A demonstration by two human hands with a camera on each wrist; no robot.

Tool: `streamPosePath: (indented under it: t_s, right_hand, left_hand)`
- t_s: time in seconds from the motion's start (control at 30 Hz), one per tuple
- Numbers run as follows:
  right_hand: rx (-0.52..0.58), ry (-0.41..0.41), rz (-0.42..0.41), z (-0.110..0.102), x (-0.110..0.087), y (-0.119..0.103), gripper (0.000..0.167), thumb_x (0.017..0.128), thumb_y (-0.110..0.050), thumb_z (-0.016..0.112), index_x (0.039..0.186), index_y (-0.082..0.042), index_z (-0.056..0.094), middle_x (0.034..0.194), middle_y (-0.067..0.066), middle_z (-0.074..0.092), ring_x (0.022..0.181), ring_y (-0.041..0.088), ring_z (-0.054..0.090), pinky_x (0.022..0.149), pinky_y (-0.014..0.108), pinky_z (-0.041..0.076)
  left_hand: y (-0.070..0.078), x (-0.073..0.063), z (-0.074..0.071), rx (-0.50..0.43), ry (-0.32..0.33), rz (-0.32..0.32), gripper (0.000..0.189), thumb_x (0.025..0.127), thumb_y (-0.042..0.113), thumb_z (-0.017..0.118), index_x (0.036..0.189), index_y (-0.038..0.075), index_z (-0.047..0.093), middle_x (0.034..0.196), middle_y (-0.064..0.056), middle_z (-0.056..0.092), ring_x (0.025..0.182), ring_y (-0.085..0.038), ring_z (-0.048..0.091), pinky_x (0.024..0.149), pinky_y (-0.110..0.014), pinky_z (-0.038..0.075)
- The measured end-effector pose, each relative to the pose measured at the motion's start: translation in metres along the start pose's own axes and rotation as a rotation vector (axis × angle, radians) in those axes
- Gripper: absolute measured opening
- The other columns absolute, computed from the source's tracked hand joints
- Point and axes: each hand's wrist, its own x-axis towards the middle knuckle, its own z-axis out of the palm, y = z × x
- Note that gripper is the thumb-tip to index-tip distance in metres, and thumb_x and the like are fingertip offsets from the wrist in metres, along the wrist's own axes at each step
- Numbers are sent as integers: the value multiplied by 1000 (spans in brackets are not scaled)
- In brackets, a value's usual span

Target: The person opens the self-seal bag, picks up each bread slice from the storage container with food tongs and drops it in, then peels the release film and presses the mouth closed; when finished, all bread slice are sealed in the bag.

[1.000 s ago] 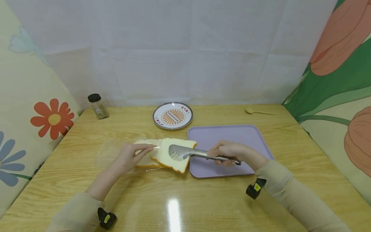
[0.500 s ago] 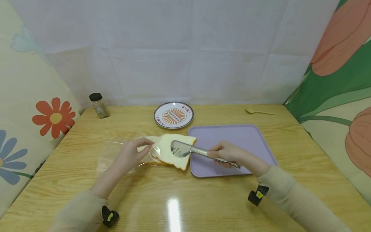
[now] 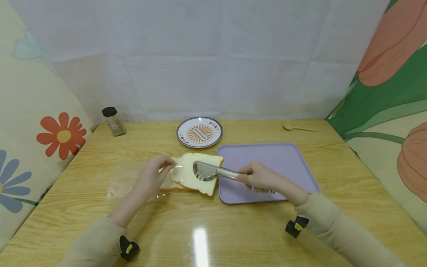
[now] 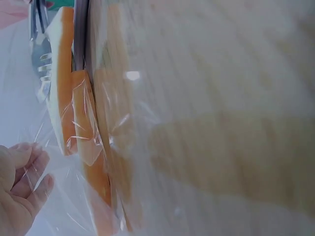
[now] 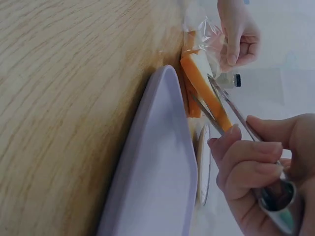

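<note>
My left hand (image 3: pixel 151 178) pinches the edge of a clear plastic bag (image 4: pixel 74 196) between thumb and fingers. In my right hand (image 3: pixel 261 178) are metal tongs (image 3: pixel 227 173), gripped along the handles. Their slotted head lies over a white bread slice (image 3: pixel 188 180) with orange-brown crust; in the right wrist view one arm is above the slice and the other below. The slice tilts up, its left end still within the bag's mouth and its right corner near the tray. Underneath, a second bread slice (image 4: pixel 98 182) lies on the table, mostly covered by the film and the upper slice.
A lilac tray (image 3: pixel 267 155) stands on the wooden table (image 3: pixel 160 226) right beside the bread. Behind are a round patterned plate (image 3: pixel 181 139), a black-lidded jar (image 3: pixel 115 124) at back left, and a yellowish spoon (image 3: pixel 288 127) at back right.
The left hand and the upper slice have shifted slightly toward the back of the table. The film around the left fingers lies differently. The tongs stay on the slice.
</note>
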Motion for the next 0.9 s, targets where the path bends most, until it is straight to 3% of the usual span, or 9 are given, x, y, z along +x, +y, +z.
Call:
streamPosePath:
  t_s: [0.23,0.43,0.57,0.77,0.83,0.9]
  right_hand:
    - [129,1,103,6,1,1,30,95,-27,55,107,-3,67,58,2,54,37,9,38,34,20,32]
    - [105,56,91,12,2,-2,28,95,-23,56,115,-5,66,56,2,53,36,8,35,32,20,30]
    - [18,86,51,12,3,-5,28,95,-20,56,118,-7,65,53,1,51,35,8,34,31,19,28]
    - [-117,113,-127,11,4,-11,21,93,-13,58,104,-1,71,53,-3,49,43,6,38,38,15,30]
    - [-52,66,-115,8,4,-11,21,94,-15,57,104,-1,70,54,-3,49,41,6,36,37,16,29]
    - [101,-16,-56,3,3,-8,25,95,-18,56,109,-2,67,55,-1,49,38,6,35,35,18,29]
  left_hand:
    - [-4,-1,-3,31,6,10,18,79,-5,70,97,-2,72,88,-16,73,79,-30,69,69,-43,56]
    - [-1,0,-3,34,14,-51,9,80,-2,70,88,0,73,86,-16,73,81,-32,69,72,-46,55]
    - [1,1,0,19,63,-70,5,79,1,72,84,0,72,82,-15,72,81,-32,69,75,-46,55]
    - [4,1,6,7,114,-14,6,77,-1,73,82,0,72,79,-15,72,76,-30,70,70,-43,57]
    - [4,1,6,3,110,-4,7,76,-1,74,83,0,72,80,-14,73,75,-29,70,68,-42,57]
    - [4,0,6,-3,107,5,8,76,-3,74,84,0,72,80,-14,73,74,-28,70,66,-41,57]
